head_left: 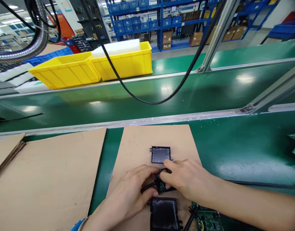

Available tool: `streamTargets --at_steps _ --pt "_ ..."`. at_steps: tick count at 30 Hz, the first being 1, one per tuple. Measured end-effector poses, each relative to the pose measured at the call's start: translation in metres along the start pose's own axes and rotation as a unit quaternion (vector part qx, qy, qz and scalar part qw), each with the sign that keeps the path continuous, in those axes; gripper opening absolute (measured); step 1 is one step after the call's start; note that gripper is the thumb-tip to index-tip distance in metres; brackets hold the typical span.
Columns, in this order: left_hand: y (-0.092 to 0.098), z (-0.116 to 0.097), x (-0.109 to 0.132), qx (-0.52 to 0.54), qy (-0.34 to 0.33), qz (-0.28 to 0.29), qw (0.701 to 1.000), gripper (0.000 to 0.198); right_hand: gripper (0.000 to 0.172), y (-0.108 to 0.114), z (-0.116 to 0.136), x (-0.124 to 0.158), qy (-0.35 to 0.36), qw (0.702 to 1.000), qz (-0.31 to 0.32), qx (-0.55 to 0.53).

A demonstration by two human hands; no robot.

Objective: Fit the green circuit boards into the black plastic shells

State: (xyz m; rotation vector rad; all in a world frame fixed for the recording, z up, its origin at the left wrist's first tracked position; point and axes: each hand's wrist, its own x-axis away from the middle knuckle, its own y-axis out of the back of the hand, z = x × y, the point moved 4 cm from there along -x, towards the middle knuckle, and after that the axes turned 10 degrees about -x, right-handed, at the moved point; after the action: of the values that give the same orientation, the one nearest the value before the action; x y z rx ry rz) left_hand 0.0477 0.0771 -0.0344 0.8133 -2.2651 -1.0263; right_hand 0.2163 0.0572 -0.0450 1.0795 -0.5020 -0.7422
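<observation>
**Small circuit board [161, 185], one, with black cases near it**

Left hand [131, 186]: narrow; we saw its thumb and fingers closed on the board's left side, a black cable [148, 186] running beneath its fingers. Right hand [186, 178]: fingers drawn in, touching the board from the right; we could not tell whether they pinched it. The board lay between both hands, partly hidden by fingers.

Beyond the hands we listed one shallow black case [161, 154], its inside showing; nearer than the hands, a larger black case [164, 214]. Under the right forearm we counted in green circuit boards [210, 219], with a black plug lead [190, 221] beside them. Beneath the hands lay a cardboard sheet [138, 141]; left of the left hand, further cardboard [53, 176]. Well beyond both, we noted yellow bins [70, 72].
</observation>
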Motion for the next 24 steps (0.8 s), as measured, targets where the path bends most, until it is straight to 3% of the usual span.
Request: streamTargets --at_steps 3,7,10,15,18,21,24 --pt "-0.006 0.001 0.007 -0.099 -0.012 -0.048 0.994 0.030 0.010 -0.004 -0.004 0.001 -0.008 1.000 -0.013 -0.027" --pt "-0.017 -0.012 0.017 -0.294 -0.066 -0.171 0.938 0.028 0.011 -0.005 -0.006 0.002 -0.009 0.999 -0.023 -0.045" --pt "-0.024 -0.018 0.020 -0.347 -0.071 -0.204 0.913 0.026 0.009 -0.004 -0.004 0.003 -0.012 0.999 -0.024 -0.041" --pt "-0.023 -0.019 0.018 -0.379 -0.092 -0.186 0.902 0.029 0.007 -0.003 -0.004 0.002 -0.010 0.998 -0.043 -0.034" --pt "-0.029 -0.027 0.016 -0.473 -0.122 -0.155 0.859 0.038 0.006 -0.001 -0.004 0.001 -0.011 0.998 -0.049 -0.042" --pt "-0.037 -0.034 0.011 -0.560 -0.093 -0.124 0.814 0.038 0.003 0.001 -0.003 -0.001 -0.003 0.998 -0.034 -0.049" --pt "-0.038 -0.037 0.006 -0.537 -0.070 -0.118 0.832 0.033 0.007 0.003 -0.001 -0.003 -0.004 0.999 -0.012 -0.039"
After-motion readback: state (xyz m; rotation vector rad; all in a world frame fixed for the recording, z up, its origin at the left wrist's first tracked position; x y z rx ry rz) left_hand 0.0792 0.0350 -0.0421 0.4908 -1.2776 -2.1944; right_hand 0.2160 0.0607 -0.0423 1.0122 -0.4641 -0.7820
